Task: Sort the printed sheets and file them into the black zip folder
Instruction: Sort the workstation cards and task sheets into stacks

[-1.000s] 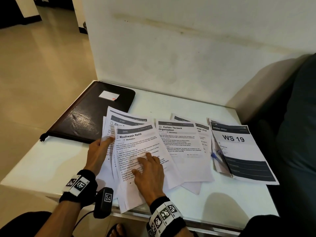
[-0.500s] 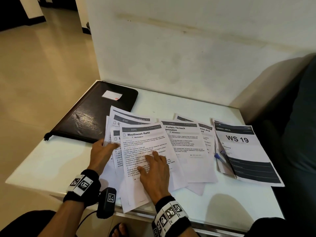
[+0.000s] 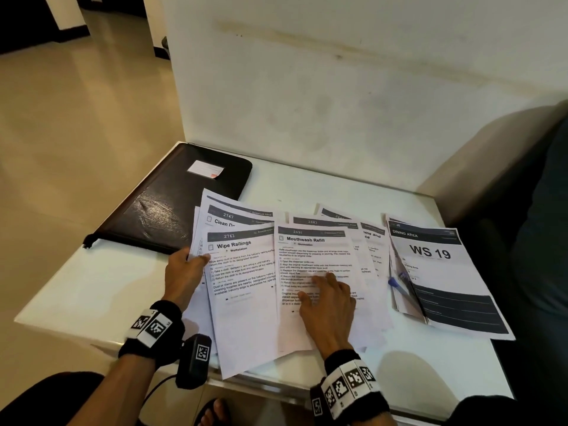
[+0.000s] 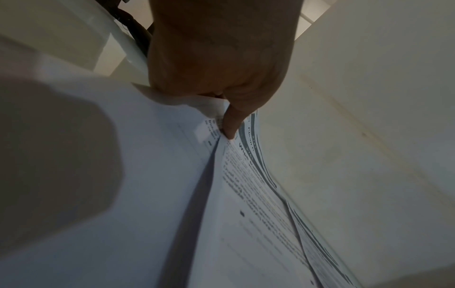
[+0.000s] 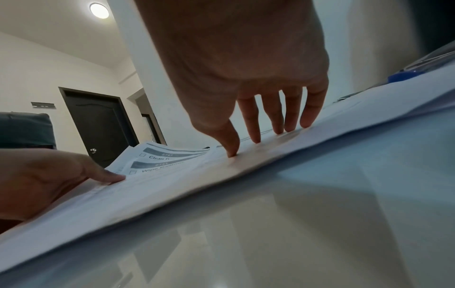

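A black zip folder [image 3: 172, 207] lies closed at the table's back left. Printed sheets fan out across the middle. My left hand [image 3: 184, 272] pinches the left edge of a small stack, thumb [image 4: 229, 126] on top; its top sheet reads "Wipe Railings" [image 3: 242, 272], and the fingers are hidden under the paper. My right hand [image 3: 329, 299] presses straight fingers [image 5: 256, 124] on the "Mouthwash Refill" sheet [image 3: 313, 259], which overlaps other sheets. A "WS 19" cover sheet [image 3: 436, 265] lies at the right.
A blue pen [image 3: 399, 284] lies tucked among the pages of the right pile. The white table [image 3: 92, 290] stands against a pale wall. A dark seat [image 3: 547, 241] borders it on the right, and open floor lies to the left.
My right hand has slid the "Mouthwash Refill" sheet to the right, uncovering "Wipe Railings" and covering most of the "Curtain Tie-back" sheet. My left hand stays at the stack's left edge.
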